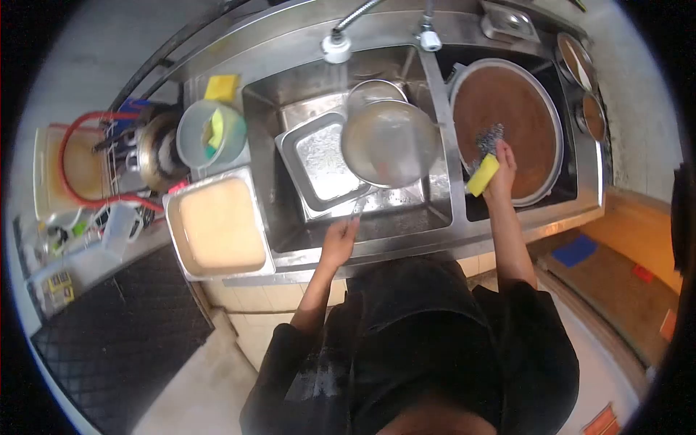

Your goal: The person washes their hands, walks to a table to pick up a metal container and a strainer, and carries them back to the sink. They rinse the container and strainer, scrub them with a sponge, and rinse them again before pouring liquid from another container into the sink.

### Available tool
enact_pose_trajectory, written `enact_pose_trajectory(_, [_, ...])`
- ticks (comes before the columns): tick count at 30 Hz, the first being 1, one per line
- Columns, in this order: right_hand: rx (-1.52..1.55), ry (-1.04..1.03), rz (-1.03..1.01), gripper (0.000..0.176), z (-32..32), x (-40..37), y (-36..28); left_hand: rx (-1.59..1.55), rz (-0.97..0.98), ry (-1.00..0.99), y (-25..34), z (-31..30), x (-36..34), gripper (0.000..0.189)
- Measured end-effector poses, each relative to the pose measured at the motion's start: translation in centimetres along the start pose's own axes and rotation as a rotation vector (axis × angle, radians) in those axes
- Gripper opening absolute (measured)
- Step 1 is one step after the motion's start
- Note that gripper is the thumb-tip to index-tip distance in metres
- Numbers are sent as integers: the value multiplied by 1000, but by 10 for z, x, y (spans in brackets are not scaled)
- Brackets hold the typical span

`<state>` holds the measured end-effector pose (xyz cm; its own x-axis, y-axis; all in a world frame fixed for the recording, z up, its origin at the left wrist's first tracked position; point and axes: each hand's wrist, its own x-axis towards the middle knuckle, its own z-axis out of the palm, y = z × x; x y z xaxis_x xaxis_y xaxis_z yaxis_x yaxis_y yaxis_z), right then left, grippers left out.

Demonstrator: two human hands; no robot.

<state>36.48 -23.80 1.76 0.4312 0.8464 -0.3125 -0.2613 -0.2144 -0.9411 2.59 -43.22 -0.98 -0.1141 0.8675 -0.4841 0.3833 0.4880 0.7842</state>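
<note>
My left hand [339, 243] is closed at the near side of the left sink basin, around the thin handle of a round pan [390, 143]. That pan is blurred and tilted under the faucet, overlapping a rectangular metal tray [299, 156] in the basin. Behind it shows the rim of another round metal vessel [377, 90]. My right hand [502, 176] is over the large pot [557, 138] of brown liquid, its fingers closed on a yellow sponge [482, 175]. A steel wool scrubber [490, 138] is at the fingertips of this hand.
Left of the basin stand a deep pan of beige liquid [221, 225], a plastic tub [190, 138] with sponges inside, and a yellow sponge block [222, 88]. A spray faucet [336, 48] hangs over the basin. Small metal bowls [593, 117] line the right edge.
</note>
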Motion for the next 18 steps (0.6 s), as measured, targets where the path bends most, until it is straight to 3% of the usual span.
enact_pose_trajectory(4, [-37, -130, -6, 27, 69, 12, 35, -80, -178, 188, 18, -10, 34, 47])
enact_pose_trajectory(6, [-85, -175, -20, 29, 104, -8, 32, 95, -24, 346, 3, -14, 53, 42])
enact_pose_trajectory(7, [-185, -254, -137, 31, 123, -18, 26, 79, -19, 370, 8, -21, 51, 42])
enact_pose_trajectory(9, [-294, -364, -260, 33, 162, -35, 16, 101, -69, 274, 20, -34, 30, 37])
enact_pose_trajectory(11, [-339, -574, -29, 38, 211, -54, 17, 15, 37, 361, -11, -22, 41, 29])
enact_pose_trajectory(13, [-487, -778, -49, 41, 273, -68, 37, 37, 15, 384, -6, -17, 51, 27])
enact_pose_trajectory(15, [-380, -967, -157, 45, 342, -105, 34, 20, -4, 362, 4, -17, 58, 24])
enact_pose_trajectory(18, [-309, -895, -285, 47, 435, -176, 9, -14, -39, 337, 4, -11, 67, 26])
